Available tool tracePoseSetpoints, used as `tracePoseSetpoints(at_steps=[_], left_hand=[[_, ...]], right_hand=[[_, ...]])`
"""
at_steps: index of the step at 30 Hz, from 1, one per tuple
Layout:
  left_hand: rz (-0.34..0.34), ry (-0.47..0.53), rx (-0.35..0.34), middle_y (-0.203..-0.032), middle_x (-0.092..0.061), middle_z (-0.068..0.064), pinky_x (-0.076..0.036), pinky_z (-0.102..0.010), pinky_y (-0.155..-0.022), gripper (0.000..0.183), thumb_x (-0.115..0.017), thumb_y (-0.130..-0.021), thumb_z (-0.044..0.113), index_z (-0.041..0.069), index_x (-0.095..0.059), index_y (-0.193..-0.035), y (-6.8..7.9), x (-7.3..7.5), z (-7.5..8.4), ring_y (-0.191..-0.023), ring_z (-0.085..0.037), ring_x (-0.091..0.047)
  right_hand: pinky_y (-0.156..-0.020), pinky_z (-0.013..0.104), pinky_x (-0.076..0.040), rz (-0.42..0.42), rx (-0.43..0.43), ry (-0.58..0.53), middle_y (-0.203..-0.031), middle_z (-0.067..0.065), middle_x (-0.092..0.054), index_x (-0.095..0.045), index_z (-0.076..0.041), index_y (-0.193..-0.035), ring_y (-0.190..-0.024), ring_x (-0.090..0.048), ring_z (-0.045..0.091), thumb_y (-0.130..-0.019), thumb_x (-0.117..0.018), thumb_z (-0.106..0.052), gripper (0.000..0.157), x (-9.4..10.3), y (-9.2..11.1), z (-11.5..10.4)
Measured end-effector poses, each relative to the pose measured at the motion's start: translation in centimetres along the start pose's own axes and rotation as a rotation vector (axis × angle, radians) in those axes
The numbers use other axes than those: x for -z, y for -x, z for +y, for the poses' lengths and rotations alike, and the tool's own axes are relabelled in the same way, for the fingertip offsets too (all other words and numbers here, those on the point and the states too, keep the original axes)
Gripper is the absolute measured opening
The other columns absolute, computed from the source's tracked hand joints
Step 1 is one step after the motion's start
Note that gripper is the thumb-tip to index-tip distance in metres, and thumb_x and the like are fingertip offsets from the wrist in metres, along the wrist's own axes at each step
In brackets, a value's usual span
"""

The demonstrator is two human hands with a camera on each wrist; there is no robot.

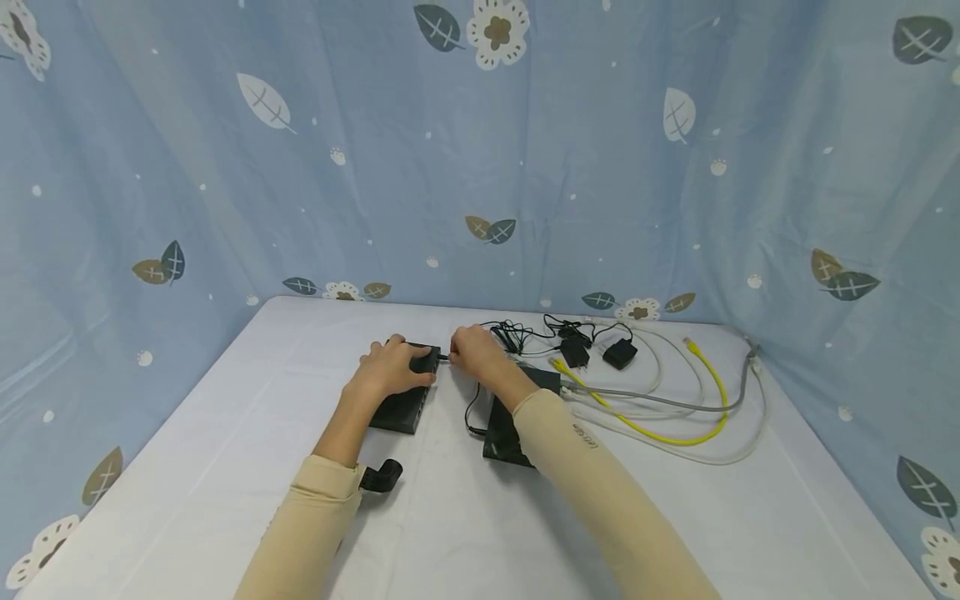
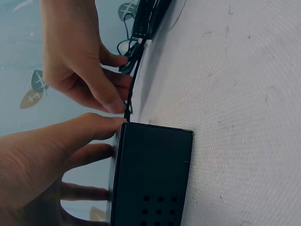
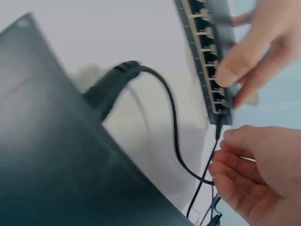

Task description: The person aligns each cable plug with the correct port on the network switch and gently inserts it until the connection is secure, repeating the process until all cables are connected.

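Observation:
My left hand spans the black network switch and grips it by its edges. In the right wrist view one of its digits lies against the row of ports. A thin black power plug sits at the near end of this switch, its cord running away beside my right hand. That right hand hovers at the plug with loosely curled fingers; the cord passes just outside the fingertips. A second black box, partly under my right forearm, has a black cord at its left side.
Behind the second box lie coiled black cords and two power adapters. A yellow network cable and grey-white cables loop across the right of the white table. A patterned blue curtain surrounds it.

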State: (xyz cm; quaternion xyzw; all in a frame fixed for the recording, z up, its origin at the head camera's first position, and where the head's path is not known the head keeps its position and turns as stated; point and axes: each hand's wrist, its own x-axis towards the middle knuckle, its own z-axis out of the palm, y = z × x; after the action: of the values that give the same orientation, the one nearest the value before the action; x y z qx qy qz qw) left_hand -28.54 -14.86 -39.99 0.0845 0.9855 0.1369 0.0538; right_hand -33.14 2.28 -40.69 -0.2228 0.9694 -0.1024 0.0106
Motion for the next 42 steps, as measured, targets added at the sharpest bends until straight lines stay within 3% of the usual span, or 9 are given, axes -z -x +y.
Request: tracePoseSetpoints(at_steps=[5, 10, 18, 23, 42], left_hand=[[0.0, -0.004, 0.006, -0.149, -0.04, -0.025, -0.037, -0.074, -0.095, 0.061, -0.069, -0.088, 0.049, 0.025, -0.055, -0.142, 0.0, 0.0, 0.1, -0.123, -0.056, -0.044], [0.001, -0.005, 0.009, -0.149, -0.04, -0.025, -0.037, -0.074, -0.096, 0.061, -0.069, -0.088, 0.049, 0.024, -0.055, -0.142, -0.1, -0.2, 0.0, -0.124, -0.056, -0.043], [0.005, -0.008, 0.011, -0.149, -0.04, -0.024, -0.037, -0.074, -0.096, 0.061, -0.069, -0.088, 0.049, 0.026, -0.055, -0.142, -0.1, -0.3, -0.2, -0.125, -0.056, -0.043], [0.009, -0.005, 0.01, -0.15, -0.039, -0.025, -0.036, -0.074, -0.096, 0.061, -0.069, -0.088, 0.049, 0.025, -0.055, -0.142, -0.2, -0.3, -0.2, -0.126, -0.057, -0.042], [0.021, 0.01, 0.004, -0.15, -0.04, -0.025, -0.036, -0.074, -0.096, 0.06, -0.07, -0.087, 0.048, 0.025, -0.056, -0.141, 0.1, -0.3, -0.1, -0.125, -0.057, -0.042]], right_hand=[[-0.061, 0.024, -0.051, 0.039, 0.045, -0.065, -0.088, 0.003, -0.073, -0.076, -0.01, -0.098, -0.068, -0.063, 0.01, -0.099, -0.06, -0.022, 0.02, 1.2, 0.6, 0.8], [-0.065, 0.025, -0.053, 0.093, 0.08, -0.087, -0.088, 0.001, -0.072, -0.075, -0.012, -0.098, -0.069, -0.064, 0.009, -0.099, -0.06, -0.024, 0.019, 2.0, 1.1, 1.3], [-0.066, 0.027, -0.052, 0.054, 0.096, -0.051, -0.085, -0.001, -0.071, -0.076, -0.014, -0.095, -0.07, -0.062, 0.01, -0.095, -0.067, -0.028, 0.016, 2.6, 2.1, 2.2], [-0.066, 0.029, -0.052, 0.078, 0.102, -0.055, -0.085, -0.002, -0.071, -0.075, -0.016, -0.092, -0.071, -0.062, 0.011, -0.093, -0.069, -0.029, 0.015, 2.8, 3.1, 3.1], [-0.07, 0.034, -0.054, 0.103, 0.001, -0.1, -0.095, 0.0, -0.073, -0.075, -0.016, -0.1, -0.077, -0.066, 0.013, -0.093, -0.067, -0.031, 0.018, 4.1, 7.6, 9.3]])
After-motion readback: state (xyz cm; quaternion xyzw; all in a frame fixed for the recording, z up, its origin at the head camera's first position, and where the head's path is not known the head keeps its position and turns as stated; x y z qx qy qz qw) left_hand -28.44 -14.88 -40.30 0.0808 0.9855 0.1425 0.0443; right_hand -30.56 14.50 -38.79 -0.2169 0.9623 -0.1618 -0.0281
